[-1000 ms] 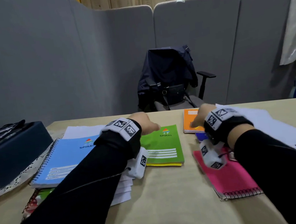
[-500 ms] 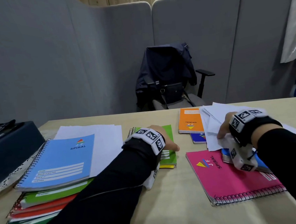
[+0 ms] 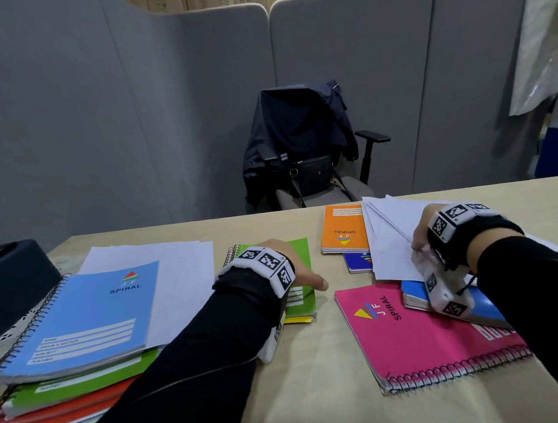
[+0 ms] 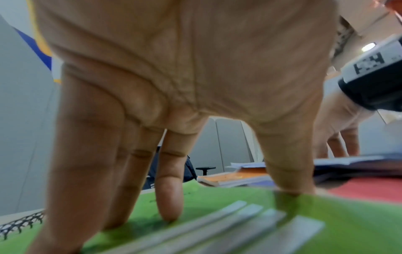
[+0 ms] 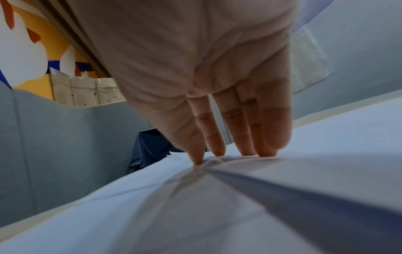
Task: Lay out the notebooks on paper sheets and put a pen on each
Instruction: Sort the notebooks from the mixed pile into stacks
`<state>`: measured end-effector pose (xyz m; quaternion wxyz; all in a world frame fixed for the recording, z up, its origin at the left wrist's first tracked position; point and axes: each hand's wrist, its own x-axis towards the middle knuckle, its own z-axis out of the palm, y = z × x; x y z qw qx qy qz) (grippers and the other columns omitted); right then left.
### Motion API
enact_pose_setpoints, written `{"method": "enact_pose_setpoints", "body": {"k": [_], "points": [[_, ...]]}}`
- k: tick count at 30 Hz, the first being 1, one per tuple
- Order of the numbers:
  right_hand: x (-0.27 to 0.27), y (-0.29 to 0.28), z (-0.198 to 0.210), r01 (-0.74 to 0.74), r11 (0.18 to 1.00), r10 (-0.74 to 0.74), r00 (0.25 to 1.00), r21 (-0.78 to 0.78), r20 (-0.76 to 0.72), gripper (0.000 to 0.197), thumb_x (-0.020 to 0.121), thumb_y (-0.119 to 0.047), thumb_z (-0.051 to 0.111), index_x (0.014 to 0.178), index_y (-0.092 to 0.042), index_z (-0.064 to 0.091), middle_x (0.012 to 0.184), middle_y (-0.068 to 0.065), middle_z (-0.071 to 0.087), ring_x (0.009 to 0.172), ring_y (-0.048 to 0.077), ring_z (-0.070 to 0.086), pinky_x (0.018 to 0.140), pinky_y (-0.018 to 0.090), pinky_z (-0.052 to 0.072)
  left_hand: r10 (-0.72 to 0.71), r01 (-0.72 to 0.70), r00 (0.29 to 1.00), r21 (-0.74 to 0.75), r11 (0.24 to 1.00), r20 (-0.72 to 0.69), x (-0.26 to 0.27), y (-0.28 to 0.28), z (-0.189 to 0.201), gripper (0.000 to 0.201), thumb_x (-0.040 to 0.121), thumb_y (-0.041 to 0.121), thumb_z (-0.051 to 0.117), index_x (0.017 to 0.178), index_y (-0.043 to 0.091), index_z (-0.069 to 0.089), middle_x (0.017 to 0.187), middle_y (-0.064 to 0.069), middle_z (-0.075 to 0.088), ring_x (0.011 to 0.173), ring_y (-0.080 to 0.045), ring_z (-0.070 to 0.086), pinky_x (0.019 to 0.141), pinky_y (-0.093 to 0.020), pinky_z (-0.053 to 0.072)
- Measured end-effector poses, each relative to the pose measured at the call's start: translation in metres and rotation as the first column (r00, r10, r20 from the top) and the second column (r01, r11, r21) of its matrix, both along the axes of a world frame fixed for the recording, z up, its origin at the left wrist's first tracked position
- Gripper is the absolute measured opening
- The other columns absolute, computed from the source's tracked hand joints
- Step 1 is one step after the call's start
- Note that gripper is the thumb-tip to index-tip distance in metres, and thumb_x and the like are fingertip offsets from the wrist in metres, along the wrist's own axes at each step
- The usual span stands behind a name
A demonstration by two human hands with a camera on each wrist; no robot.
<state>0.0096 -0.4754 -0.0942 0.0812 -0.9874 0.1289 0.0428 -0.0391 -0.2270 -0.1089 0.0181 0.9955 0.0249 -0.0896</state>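
Nothing is gripped by either hand: the left hand (image 3: 299,271) is laid flat, fingers (image 4: 169,192) straight, pressed on the green notebook (image 3: 301,257) at frame centre in the head view; the right hand (image 3: 420,238) is pressed fingertips-down (image 5: 217,146) on the loose paper sheets (image 3: 388,244), which are creased under them, centre right. Just below lies the pink notebook (image 3: 417,331), lower right. The blue notebook (image 3: 86,321) is seen atop a stack at lower left, white paper (image 3: 181,273) just behind it.
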Motion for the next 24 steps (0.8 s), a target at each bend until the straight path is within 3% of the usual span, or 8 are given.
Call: {"method": "enact_pose_setpoints", "body": {"k": [1,3,6,8,13,17,20,24], "points": [[-0.004,0.002,0.002,0.002,1.0,-0.002,1.0,-0.004,-0.02,0.009,0.078,-0.018,0.073,0.075,-0.011,0.068,0.083,0.009,0.068,0.076,0.019,0.068,0.07,0.02,0.051,-0.01,0.01,1.0,0.016,1.0,0.017,-0.001,0.0,-0.002,0.061,0.062,0.075,0.066,0.07,0.016,0.051,0.07,-0.001,0.054,0.07,-0.019,0.056,0.062,-0.026,0.043],[0.0,0.002,0.001,0.023,0.999,-0.022,0.999,0.03,-0.033,0.027,0.076,-0.021,0.074,0.098,-0.006,0.069,0.107,0.017,0.066,0.101,0.031,0.064,0.083,0.031,0.048,-0.023,0.021,0.998,0.034,0.999,0.058,-0.003,-0.001,-0.004,0.058,0.064,0.07,0.068,0.066,0.016,0.05,0.066,0.0,0.052,0.061,-0.016,0.051,0.055,-0.024,0.038],[0.025,-0.007,-0.002,0.045,0.998,-0.047,0.998,-0.052,-0.044,0.056,0.031,-0.054,0.082,0.067,-0.014,0.066,0.081,0.005,0.071,0.078,0.029,0.068,0.082,0.037,0.054,-0.024,0.023,0.997,0.012,1.0,0.071,-0.001,0.001,-0.005,0.05,0.063,0.063,0.069,0.063,0.016,0.052,0.063,0.0,0.052,0.055,-0.016,0.05,0.053,-0.022,0.038],[0.041,-0.016,-0.008,0.055,0.997,-0.06,0.994,-0.057,-0.087,0.064,0.016,-0.056,0.078,0.061,-0.013,0.066,0.069,0.003,0.07,0.068,0.027,0.068,0.077,0.04,0.057,-0.019,0.019,0.998,-0.009,1.0,0.061,0.0,0.003,-0.004,0.046,0.063,0.059,0.067,0.062,0.016,0.052,0.062,0.0,0.052,0.055,-0.016,0.049,0.053,-0.022,0.038],[0.044,-0.025,-0.009,0.034,0.997,-0.042,0.993,-0.069,-0.107,0.038,0.03,-0.04,0.075,0.059,-0.015,0.073,0.067,0.004,0.073,0.069,0.027,0.071,0.076,0.043,0.059,0.035,-0.033,0.999,-0.079,0.996,0.024,0.002,0.01,0.002,0.042,0.072,0.057,0.057,0.068,0.015,0.053,0.07,-0.001,0.055,0.063,-0.018,0.053,0.062,-0.026,0.042],[0.025,-0.025,0.002,0.006,1.0,-0.005,0.982,0.008,-0.189,0.022,0.059,-0.038,0.084,0.066,-0.019,0.077,0.074,-0.003,0.076,0.078,0.02,0.071,0.079,0.029,0.055,0.052,-0.054,0.999,-0.143,0.988,-0.017,0.005,0.022,0.007,0.041,0.071,0.059,0.056,0.073,0.017,0.056,0.079,-0.001,0.058,0.08,-0.022,0.06,0.072,-0.029,0.046],[0.025,-0.029,-0.003,0.044,0.997,-0.031,0.983,0.071,-0.179,0.029,0.059,-0.035,0.088,0.063,-0.009,0.076,0.069,0.001,0.075,0.065,0.021,0.065,0.072,0.029,0.05,0.053,-0.056,0.998,-0.152,0.987,-0.024,0.002,0.025,0.01,0.043,0.074,0.057,0.059,0.077,0.014,0.059,0.076,-0.001,0.056,0.077,-0.022,0.057,0.065,-0.026,0.042],[0.027,-0.029,-0.008,0.055,0.993,-0.038,0.986,0.101,-0.165,0.031,0.05,-0.02,0.088,0.07,-0.001,0.074,0.082,0.012,0.075,0.072,0.024,0.066,0.08,0.037,0.055,0.067,-0.071,0.997,-0.153,0.986,-0.03,-0.002,0.026,0.013,0.043,0.075,0.055,0.061,0.079,0.012,0.063,0.068,-0.003,0.054,0.063,-0.02,0.053,0.062,-0.024,0.041]]}}
